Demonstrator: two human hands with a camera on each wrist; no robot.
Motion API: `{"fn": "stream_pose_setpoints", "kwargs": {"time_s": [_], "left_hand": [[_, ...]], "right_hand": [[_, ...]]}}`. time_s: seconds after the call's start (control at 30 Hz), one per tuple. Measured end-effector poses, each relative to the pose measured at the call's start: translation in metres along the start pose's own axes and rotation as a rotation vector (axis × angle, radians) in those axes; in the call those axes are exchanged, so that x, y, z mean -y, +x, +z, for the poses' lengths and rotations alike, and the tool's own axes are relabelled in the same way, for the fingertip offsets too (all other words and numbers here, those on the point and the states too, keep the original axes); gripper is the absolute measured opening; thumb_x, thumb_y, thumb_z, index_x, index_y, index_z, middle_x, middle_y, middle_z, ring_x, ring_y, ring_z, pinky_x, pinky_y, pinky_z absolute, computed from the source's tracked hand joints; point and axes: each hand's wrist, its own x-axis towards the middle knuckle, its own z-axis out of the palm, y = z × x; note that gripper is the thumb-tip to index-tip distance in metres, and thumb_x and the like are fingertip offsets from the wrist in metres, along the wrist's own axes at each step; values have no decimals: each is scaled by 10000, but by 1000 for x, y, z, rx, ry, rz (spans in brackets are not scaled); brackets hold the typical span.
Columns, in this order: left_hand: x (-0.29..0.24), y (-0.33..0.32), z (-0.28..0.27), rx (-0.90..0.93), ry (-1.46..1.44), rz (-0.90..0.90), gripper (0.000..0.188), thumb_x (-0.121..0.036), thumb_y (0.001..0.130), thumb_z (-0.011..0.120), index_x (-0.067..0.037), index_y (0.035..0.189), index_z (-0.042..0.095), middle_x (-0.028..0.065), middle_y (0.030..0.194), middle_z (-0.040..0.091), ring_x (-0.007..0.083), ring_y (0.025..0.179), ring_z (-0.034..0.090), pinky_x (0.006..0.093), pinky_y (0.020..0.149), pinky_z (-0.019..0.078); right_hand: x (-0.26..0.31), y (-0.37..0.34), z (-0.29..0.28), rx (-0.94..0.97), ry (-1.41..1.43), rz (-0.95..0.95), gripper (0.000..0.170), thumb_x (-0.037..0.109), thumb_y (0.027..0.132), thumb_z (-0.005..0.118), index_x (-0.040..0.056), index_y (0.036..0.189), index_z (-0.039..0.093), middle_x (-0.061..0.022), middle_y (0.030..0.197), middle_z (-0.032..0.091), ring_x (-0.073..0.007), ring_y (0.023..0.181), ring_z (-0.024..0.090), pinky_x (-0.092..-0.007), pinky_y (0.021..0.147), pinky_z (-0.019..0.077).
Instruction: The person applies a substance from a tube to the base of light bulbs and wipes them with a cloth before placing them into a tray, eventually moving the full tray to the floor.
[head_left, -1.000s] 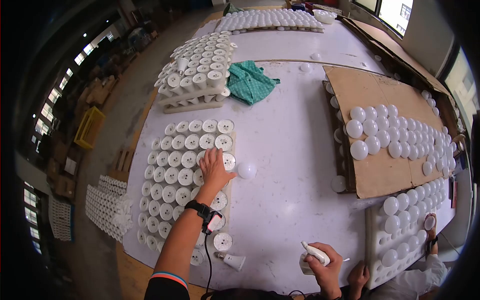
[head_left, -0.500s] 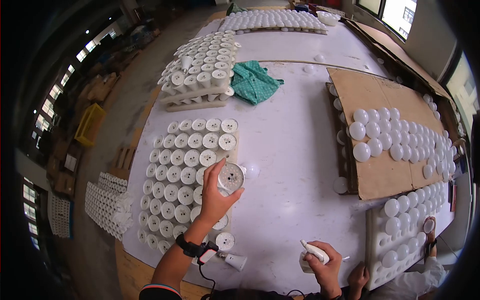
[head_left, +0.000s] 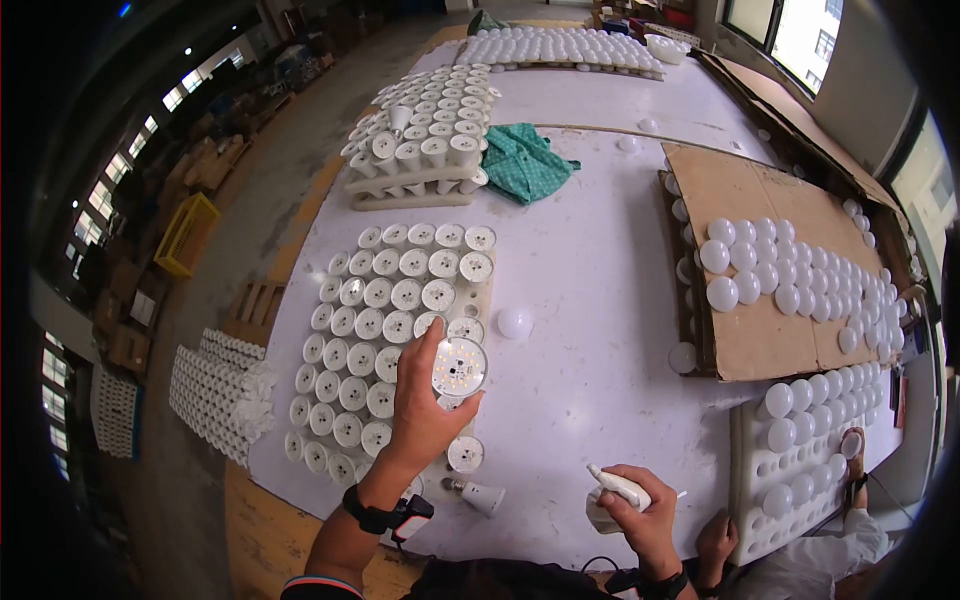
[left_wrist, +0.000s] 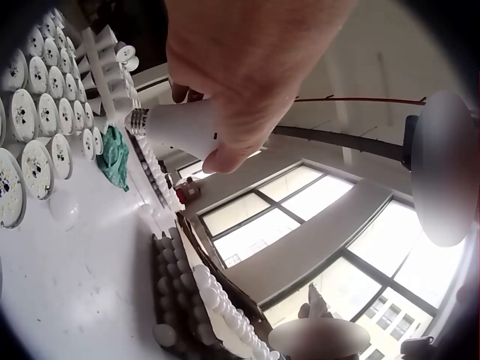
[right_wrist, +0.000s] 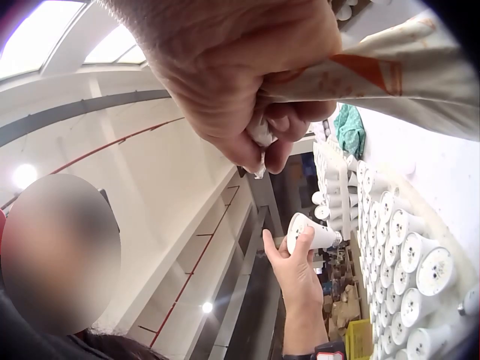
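My left hand (head_left: pixel 418 405) grips an LED bulb body (head_left: pixel 460 366) between thumb and fingers, its round LED board facing the head camera. The left wrist view shows its white cone (left_wrist: pixel 184 126) and metal screw cap from the side. Below that hand is a foam tray (head_left: pixel 484 300) with rows of similar bodies standing board-up. A white bulb cover (head_left: pixel 515 322) lies just right of the tray. My right hand (head_left: pixel 648 515) holds a soft white squeeze tube (right_wrist: pixel 405 79) with orange print, its tip pointing up and left in the head view.
A loose bulb body (head_left: pixel 480 496) lies near the front edge. Cardboard (head_left: pixel 715 195) with white covers is at right. Another person's hand (head_left: pixel 716 540) is by a foam block (head_left: pixel 745 480) holding covers. A green cloth (head_left: pixel 525 165) lies beside the far stack of bodies.
My left hand was over the tray's right side; it has lifted a bulb body out and now holds it up with the LED board showing. The right hand keeps its hold on the tube.
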Motion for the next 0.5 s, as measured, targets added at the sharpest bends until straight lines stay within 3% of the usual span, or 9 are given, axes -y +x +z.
{"fn": "stream_pose_setpoints", "kwargs": {"time_s": [0.17,0.27,0.5], "left_hand": [[4,-1,4,69,-11,-58,867,-51,578,716,-60,1315,260,158,1113,411,297,1060,424,385,901,370],[10,-6,10,160,-25,-232,849,-92,574,749,-61,1293,299,163,1143,373,313,1075,411,391,895,383],[28,0,30,189,-25,-221,770,-112,555,774,-63,1212,376,137,1123,383,299,1060,428,384,885,391]], "right_hand": [[-8,6,-2,7,55,16,262,79,704,678,-7,940,605,-74,811,621,-115,724,577,-242,664,464],[-10,13,-5,17,44,5,263,76,706,689,-5,941,603,-71,818,619,-114,727,576,-240,666,465],[-17,34,-9,30,56,2,249,56,704,684,-11,930,604,-73,806,617,-117,721,579,-241,648,469]]}}
